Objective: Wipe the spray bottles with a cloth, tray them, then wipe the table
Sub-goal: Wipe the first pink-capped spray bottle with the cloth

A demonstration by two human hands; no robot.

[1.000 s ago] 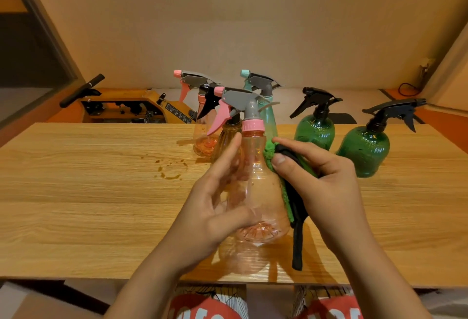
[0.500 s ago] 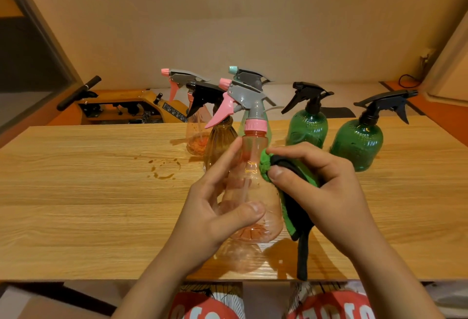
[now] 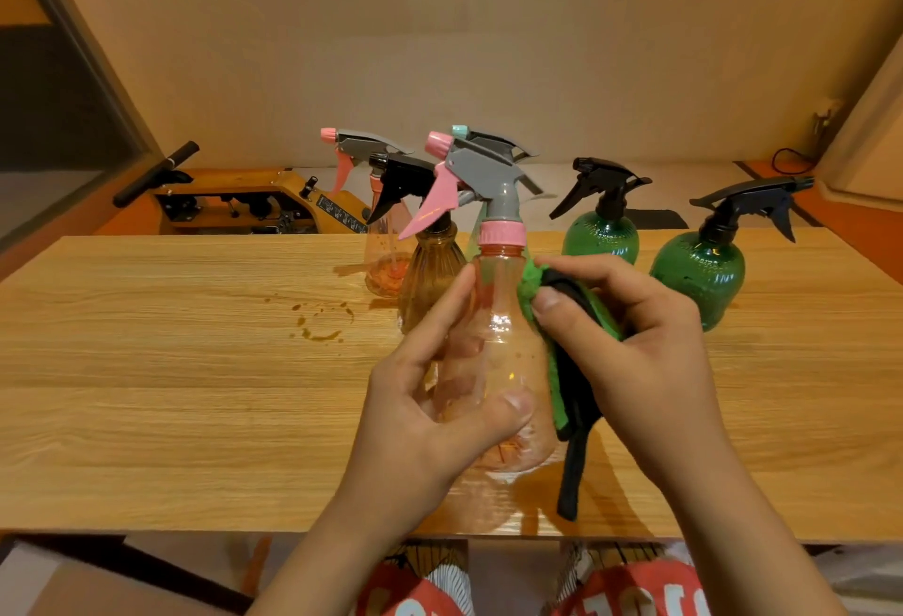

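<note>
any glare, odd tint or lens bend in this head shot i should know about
Head view: warm yellow cast throughout; head view: small white glare spot on the held clear bottle; head view: wide-angle bend, so the table edges splay and side walls lean; slightly soft, no motion smear.

Left hand (image 3: pixel 430 420) grips clear bottle (image 3: pixel 498 351); right hand (image 3: pixel 640 351) presses green cloth (image 3: pixel 562 322) against it
</note>
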